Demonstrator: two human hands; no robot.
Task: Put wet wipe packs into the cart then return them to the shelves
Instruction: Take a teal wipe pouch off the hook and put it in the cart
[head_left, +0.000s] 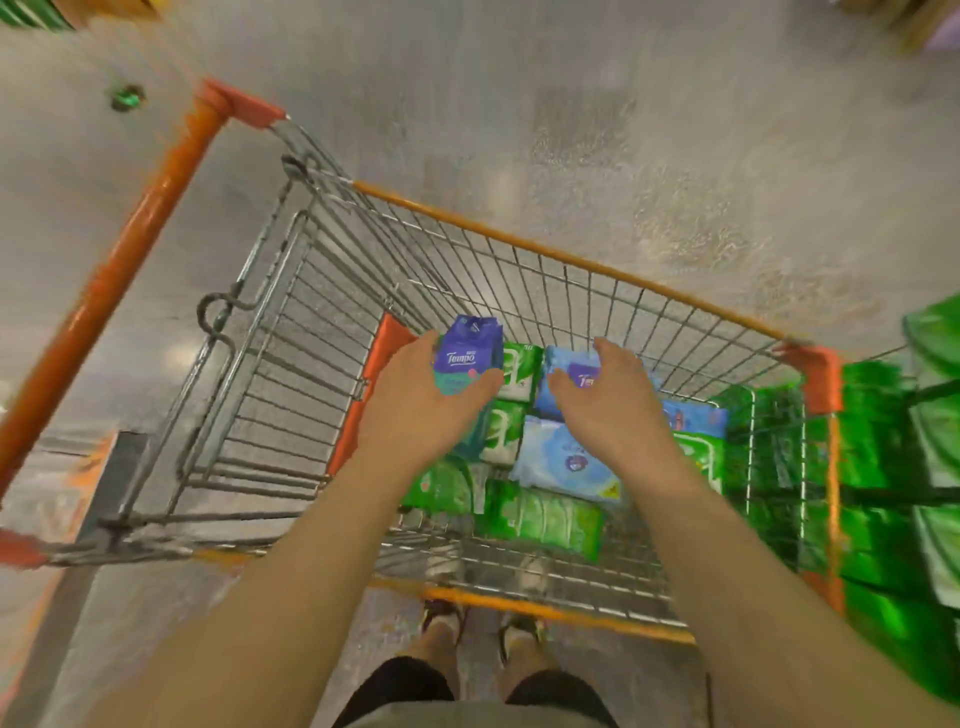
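- Item one: a purple-blue wet wipe pack (470, 356) with a teal lower band. I read "Tempo" on it in white script; smaller print below is too blurred to read. It is lifted above the cart's handle-side end, standing roughly on end.
- My left hand (423, 402) grips this pack from below, thumb curled against its lower right corner, fingers behind it.
- Item two: a pale blue pack (563, 364) carrying a purple label, partly covered; the lettering on the label is cut off and I cannot read it. It lies in the cart near the far rim.
- My right hand (610, 397) is curled over this pale blue pack, thumb at the purple label. I cannot tell whether it has closed on the pack or only touches it.
- Further stock in the cart: a second light blue pack (563, 462) mid-floor with a round emblem, and several green packs (543, 517) around it, some with white panels; print unreadable.
- Carrier: a wire cart (332, 291) with orange rim trim and an orange handle bar (122, 260).
- Surroundings: green packs on shelving (893, 467) beyond the cart's end opposite the handle; grey floor (571, 104); my sandalled feet (483, 629) at the near rim.
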